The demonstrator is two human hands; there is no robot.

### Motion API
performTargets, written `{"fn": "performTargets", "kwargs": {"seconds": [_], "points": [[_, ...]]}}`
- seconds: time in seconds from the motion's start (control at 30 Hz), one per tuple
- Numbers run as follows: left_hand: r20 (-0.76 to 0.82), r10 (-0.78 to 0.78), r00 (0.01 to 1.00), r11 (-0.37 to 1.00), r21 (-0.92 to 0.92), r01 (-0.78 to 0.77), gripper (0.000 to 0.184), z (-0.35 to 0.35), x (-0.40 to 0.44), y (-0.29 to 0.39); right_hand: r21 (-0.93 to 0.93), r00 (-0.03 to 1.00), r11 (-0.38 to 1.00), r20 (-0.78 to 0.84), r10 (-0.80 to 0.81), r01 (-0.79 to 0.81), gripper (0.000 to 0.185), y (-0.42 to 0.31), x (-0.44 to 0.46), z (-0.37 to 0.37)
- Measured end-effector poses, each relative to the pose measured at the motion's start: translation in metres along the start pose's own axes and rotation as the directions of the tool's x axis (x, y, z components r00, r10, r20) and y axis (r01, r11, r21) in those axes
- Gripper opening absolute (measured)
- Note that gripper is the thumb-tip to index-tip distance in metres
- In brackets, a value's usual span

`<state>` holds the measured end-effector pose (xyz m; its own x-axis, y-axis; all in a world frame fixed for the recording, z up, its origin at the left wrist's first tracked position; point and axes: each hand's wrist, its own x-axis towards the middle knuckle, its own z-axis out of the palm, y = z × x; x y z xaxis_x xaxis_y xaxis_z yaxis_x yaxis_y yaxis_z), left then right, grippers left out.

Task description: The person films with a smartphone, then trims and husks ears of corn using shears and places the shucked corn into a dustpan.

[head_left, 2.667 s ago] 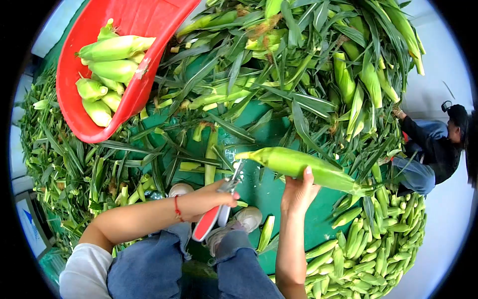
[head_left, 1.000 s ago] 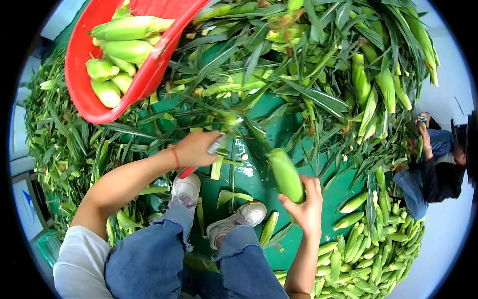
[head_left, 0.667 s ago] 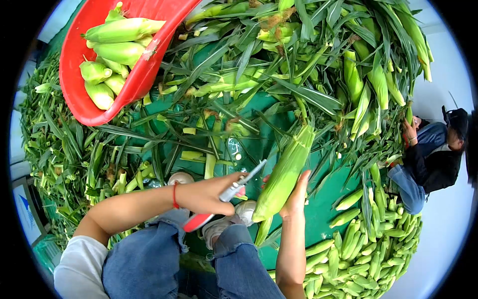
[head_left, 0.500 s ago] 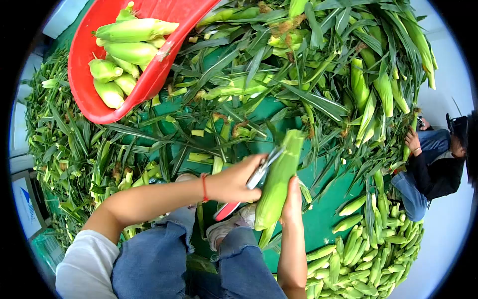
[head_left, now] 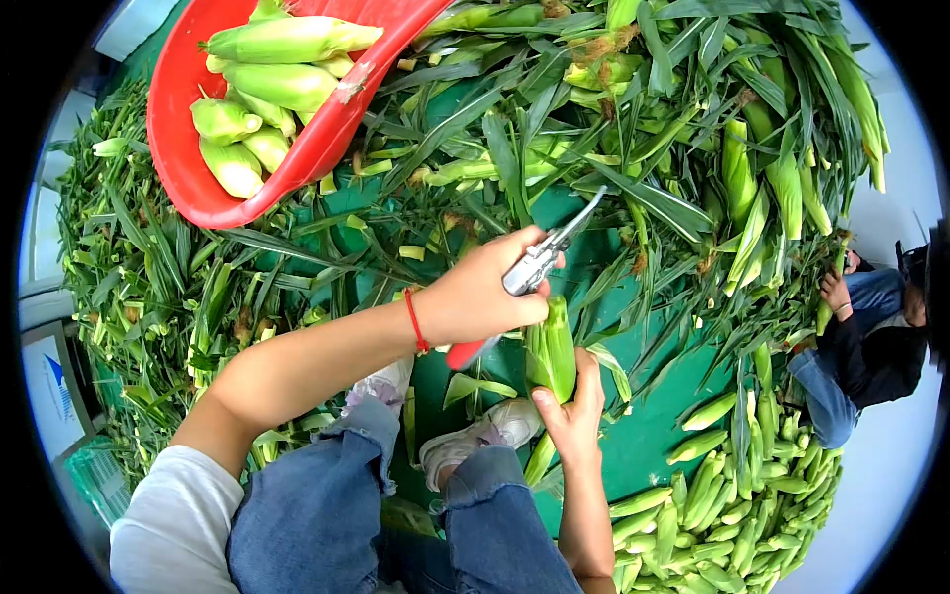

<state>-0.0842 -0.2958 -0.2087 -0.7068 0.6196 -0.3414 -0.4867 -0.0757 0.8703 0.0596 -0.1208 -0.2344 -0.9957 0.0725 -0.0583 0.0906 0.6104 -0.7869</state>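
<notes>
My left hand [head_left: 490,282], with a red string at the wrist, is closed around pruning shears [head_left: 554,247]. Their silver curved blades point up and right, and a red handle shows below the hand. My right hand [head_left: 579,406] grips an ear of corn [head_left: 551,346] in its green husk, thumb across the lower part. The top of the ear sits just under my left hand; whether the fingers touch it I cannot tell. Part of the ear's lower end is covered by my right hand.
A red tub [head_left: 178,168] at upper left holds several husked ears. Cut leaves and stalks [head_left: 465,129] cover much of the green floor [head_left: 643,436]. At lower right lies a large pile of ears [head_left: 712,505]. Another person [head_left: 861,337] sits at the right edge holding an ear.
The shears have moved up and away from the ear, their blades now above it. My right hand has turned the ear more upright, and it looks shorter. The view has shifted slightly.
</notes>
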Motion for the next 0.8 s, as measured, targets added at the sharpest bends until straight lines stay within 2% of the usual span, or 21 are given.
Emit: {"fn": "performTargets", "kwargs": {"seconds": [0.07, 0.1, 0.13, 0.2, 0.23, 0.27, 0.3, 0.33, 0.37, 0.4, 0.47, 0.53, 0.57, 0.67, 0.7, 0.73, 0.8], "points": [[-0.022, -0.072, 0.997, 0.981, -0.182, 0.067, 0.042, 0.004, -0.004, 0.0, -0.116, 0.988, 0.986, -0.082, -0.128, 0.118, 0.064, 0.005, 0.002, 0.006], [-0.045, -0.106, 0.993, 0.964, -0.251, 0.092, 0.042, 0.007, -0.007, 0.004, -0.259, 0.974, 0.951, -0.107, -0.2, 0.166, 0.068, 0.003, 0.008, 0.004], [-0.064, -0.143, 0.988, 0.94, -0.32, 0.115, 0.042, 0.009, -0.009, 0.005, -0.228, 0.96, 0.965, -0.214, -0.18, 0.131, 0.06, -0.001, 0.012, 0.003], [-0.072, -0.078, 0.994, 0.951, -0.305, 0.053, 0.043, 0.014, -0.01, -0.001, 0.035, 0.97, 0.999, -0.239, 0.035, -0.027, 0.047, -0.025, 0.016, -0.005], [-0.047, -0.038, 0.998, 0.962, -0.271, 0.024, 0.044, 0.013, -0.01, -0.004, -0.074, 0.979, 0.997, -0.201, -0.044, 0.029, 0.034, -0.041, 0.029, -0.006], [-0.023, 0.007, 1.0, 0.972, -0.236, -0.012, 0.044, 0.013, -0.009, -0.005, -0.151, 0.984, 0.988, -0.177, -0.008, -0.019, 0.022, -0.046, 0.038, -0.003], [-0.063, 0.024, 0.998, 0.967, -0.253, -0.039, 0.045, 0.013, -0.009, -0.001, -0.075, 0.98, 0.996, -0.198, 0.037, -0.052, 0.018, -0.049, 0.045, -0.005], [-0.106, -0.065, 0.992, 0.936, -0.352, 0.024, 0.044, 0.014, -0.01, 0.006, 0.005, 0.973, 0.996, -0.215, 0.085, -0.086, 0.016, -0.051, 0.048, -0.007], [-0.108, -0.131, 0.985, 0.876, -0.477, 0.064, 0.044, 0.01, -0.012, 0.011, 0.324, 0.959, 0.943, -0.235, 0.16, -0.078, 0.017, -0.043, 0.048, -0.004], [-0.096, -0.195, 0.976, 0.801, -0.589, 0.102, 0.045, 0.004, -0.014, 0.014, 0.754, 0.95, 0.657, -0.204, 0.236, -0.002, 0.02, -0.036, 0.048, 0.0], [0.008, -0.129, 0.992, 0.651, -0.754, 0.091, 0.041, -0.011, -0.018, -0.005, 0.908, 0.936, 0.42, -0.158, 0.314, 0.012, 0.023, -0.038, 0.042, -0.004], [-0.023, -0.138, 0.99, 0.639, -0.766, 0.072, 0.043, -0.007, -0.03, 0.006, 0.95, 0.942, 0.313, -0.1, 0.319, -0.005, 0.026, -0.037, 0.034, 0.001], [0.004, -0.125, 0.992, 0.611, -0.788, 0.08, 0.043, -0.01, -0.033, 0.003, 0.954, 0.95, 0.298, -0.11, 0.294, 0.018, 0.026, -0.036, 0.031, 0.002], [0.047, -0.097, 0.994, 0.606, -0.79, 0.096, 0.042, -0.009, -0.036, 0.003, 0.886, 0.931, 0.463, -0.197, 0.307, 0.035, 0.027, -0.031, 0.036, 0.004], [-0.003, -0.131, 0.991, 0.639, -0.765, 0.082, 0.05, -0.006, -0.039, 0.002, 0.845, 0.917, 0.523, -0.293, 0.271, 0.115, 0.038, -0.024, 0.038, 0.01], [0.04, -0.023, 0.999, 0.63, -0.776, 0.045, 0.049, -0.005, -0.037, -0.001, 0.807, 0.926, 0.57, -0.321, 0.199, 0.157, 0.044, -0.03, 0.041, 0.012], [0.018, -0.104, 0.994, 0.752, -0.653, 0.091, 0.041, 0.004, -0.041, 0.002, 0.764, 0.937, 0.583, -0.348, 0.009, 0.278, 0.055, -0.047, 0.05, 0.03]]}}
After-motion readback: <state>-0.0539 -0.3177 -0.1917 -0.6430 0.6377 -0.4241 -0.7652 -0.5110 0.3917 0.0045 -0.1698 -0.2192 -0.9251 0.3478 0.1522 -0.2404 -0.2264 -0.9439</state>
